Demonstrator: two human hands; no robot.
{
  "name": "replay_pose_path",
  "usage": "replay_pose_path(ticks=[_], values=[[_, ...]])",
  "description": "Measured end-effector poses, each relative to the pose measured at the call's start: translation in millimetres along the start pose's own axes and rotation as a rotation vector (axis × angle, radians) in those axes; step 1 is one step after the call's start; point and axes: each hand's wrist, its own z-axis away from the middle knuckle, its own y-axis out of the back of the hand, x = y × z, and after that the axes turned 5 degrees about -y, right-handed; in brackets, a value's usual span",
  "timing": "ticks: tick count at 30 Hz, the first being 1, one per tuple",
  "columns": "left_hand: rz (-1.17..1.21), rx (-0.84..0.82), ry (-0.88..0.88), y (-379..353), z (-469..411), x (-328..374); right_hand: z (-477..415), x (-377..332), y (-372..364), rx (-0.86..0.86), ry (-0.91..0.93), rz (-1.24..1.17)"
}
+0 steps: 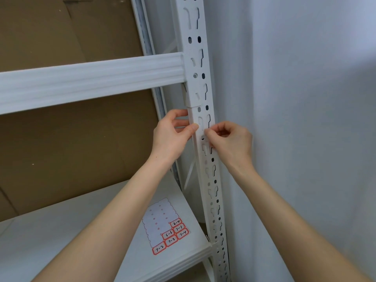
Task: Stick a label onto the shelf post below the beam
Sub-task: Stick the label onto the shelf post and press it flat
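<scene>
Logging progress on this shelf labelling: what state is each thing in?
Post: upright, beam hooked into it.
Beam: mounted on the post.
Left hand: grips the post's edge below the beam.
Right hand: curled against the post face; no label visible there.
Label sheet: flat on the shelf, mostly peeled, six labels left.

Label sheet [165,228] on shelf [61,241], post [203,123] rightward

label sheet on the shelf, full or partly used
Partly used: most of the label sheet is bare backing; only six red-edged labels remain at its near end.
</scene>
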Motion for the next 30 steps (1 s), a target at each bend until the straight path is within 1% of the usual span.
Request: replay_pose_path(ticks=[7,11,13,17,22,24,27,30], values=[[-0.004,0.007,0.016,-1,1,1,-2,1,2,-0.019,-0.049,-0.052],[-0.006,0.016,0.013,-1,1,2,0,1,3,-0.031,0.032,0.052],[-0.005,0.019,0.015,-1,1,3,-2,3,6,-0.019,-0.003,0.031],[-0.015,0.013,0.015,-2,3,4,-3,8,13,-0.029,-0.103,-0.084],[-0.023,0.019,0.007,-2,3,6,-2,2,8,-0.052,-0.050,-0.049],[-0.020,0.024,0.009,-2,3,7,-4,3,8,-0.059,-0.089,-0.083],[-0.010,0.016,0.015,-3,4,8,-8,9,16,-0.075,-0.216,-0.198],[-0.010,0.015,0.016,-2,4,7,-8,10,22,-0.188,-0.296,-0.354]])
